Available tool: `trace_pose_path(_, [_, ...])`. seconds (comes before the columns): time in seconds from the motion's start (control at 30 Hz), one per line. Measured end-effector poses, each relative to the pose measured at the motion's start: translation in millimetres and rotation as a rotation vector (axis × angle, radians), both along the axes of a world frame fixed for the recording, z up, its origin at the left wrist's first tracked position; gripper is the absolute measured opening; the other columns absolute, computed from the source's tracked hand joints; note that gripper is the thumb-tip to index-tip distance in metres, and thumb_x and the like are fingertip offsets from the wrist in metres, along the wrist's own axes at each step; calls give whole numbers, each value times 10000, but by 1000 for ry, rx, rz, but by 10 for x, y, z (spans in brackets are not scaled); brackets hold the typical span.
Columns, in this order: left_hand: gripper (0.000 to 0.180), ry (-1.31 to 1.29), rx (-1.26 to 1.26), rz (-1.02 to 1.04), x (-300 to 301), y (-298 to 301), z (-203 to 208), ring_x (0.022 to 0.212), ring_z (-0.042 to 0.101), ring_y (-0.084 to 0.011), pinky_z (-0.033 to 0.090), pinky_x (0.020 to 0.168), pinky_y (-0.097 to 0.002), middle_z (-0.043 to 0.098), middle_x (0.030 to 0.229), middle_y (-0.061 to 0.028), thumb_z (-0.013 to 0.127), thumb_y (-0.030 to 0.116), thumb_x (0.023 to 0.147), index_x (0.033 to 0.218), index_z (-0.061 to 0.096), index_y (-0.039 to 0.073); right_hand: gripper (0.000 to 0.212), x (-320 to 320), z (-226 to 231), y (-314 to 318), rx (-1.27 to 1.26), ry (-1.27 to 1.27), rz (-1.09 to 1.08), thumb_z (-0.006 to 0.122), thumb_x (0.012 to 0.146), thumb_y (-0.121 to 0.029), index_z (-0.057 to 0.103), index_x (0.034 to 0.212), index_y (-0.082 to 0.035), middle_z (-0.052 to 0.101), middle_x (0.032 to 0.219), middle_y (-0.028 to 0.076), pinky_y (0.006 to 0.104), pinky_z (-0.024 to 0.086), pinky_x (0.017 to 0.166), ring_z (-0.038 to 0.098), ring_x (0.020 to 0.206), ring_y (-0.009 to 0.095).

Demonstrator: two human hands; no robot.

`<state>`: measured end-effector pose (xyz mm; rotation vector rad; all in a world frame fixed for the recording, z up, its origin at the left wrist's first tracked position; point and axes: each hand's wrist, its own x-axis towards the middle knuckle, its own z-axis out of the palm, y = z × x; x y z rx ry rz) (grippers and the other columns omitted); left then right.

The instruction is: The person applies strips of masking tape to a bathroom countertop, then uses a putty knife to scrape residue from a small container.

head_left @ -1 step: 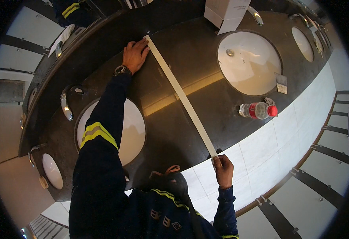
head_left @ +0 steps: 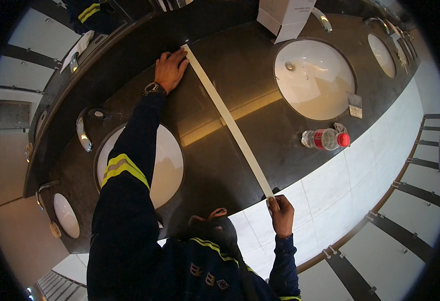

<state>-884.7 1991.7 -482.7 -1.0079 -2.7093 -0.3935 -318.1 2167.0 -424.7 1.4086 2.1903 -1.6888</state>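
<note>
The right hand [head_left: 282, 214] has its fingers pinched on the strip [head_left: 230, 122] at its near end, by the near edge of the surface [head_left: 215, 170], while the left hand [head_left: 169, 71] rests its extended, slightly spread fingers at the far end. From the right fingers, the strip's long axis runs far and leftward, between the left basin [head_left: 169, 173] and right basin [head_left: 316, 90].

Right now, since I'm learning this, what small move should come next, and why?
Perhaps press the pale strip against the counter's front edge with the right hand: it pinches the near end there, while the left hand touches the far end.
</note>
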Motion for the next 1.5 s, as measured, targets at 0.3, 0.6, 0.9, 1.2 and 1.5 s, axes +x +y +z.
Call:
trace_pose_path(0.3, [509,8,16,26,-48,57,35,1325,500,-330,399,1089,-482,570,1539,1,538,514,1040,1411,655,185,293,-62,-111,-18,24,1,19,694,1025,-259,700,972,30,679,744,101,326,498,654,600,687,147])
trace_pose_path(0.6, [566,-14,5,33,-55,72,23,1349,479,-344,382,1106,-488,560,1549,4,541,569,1022,1430,643,190,254,-69,-75,-30,-7,-26,58,684,1041,-208,677,981,39,695,828,53,254,491,666,600,748,93])
trace_pose_path(0.9, [624,-5,-10,41,-71,65,11,1371,469,-364,370,1124,-498,556,1555,15,581,622,975,1427,649,197,261,-117,-27,-79,37,-14,39,692,1023,-219,689,957,33,677,735,102,319,491,640,585,674,140])
trace_pose_path(1.2, [662,15,1,25,-125,53,-22,1370,466,-374,376,1122,-526,576,1537,1,598,649,954,1416,659,179,293,-98,-27,-11,50,32,21,685,1033,-246,684,947,34,637,717,79,319,478,632,557,670,132])
trace_pose_path(1.5, [647,39,-31,37,-96,66,-26,1389,454,-381,365,1136,-530,563,1550,-3,587,632,963,1429,649,187,277,-125,-33,-52,78,-8,42,680,1041,-241,695,999,32,662,740,88,310,482,631,556,676,126])
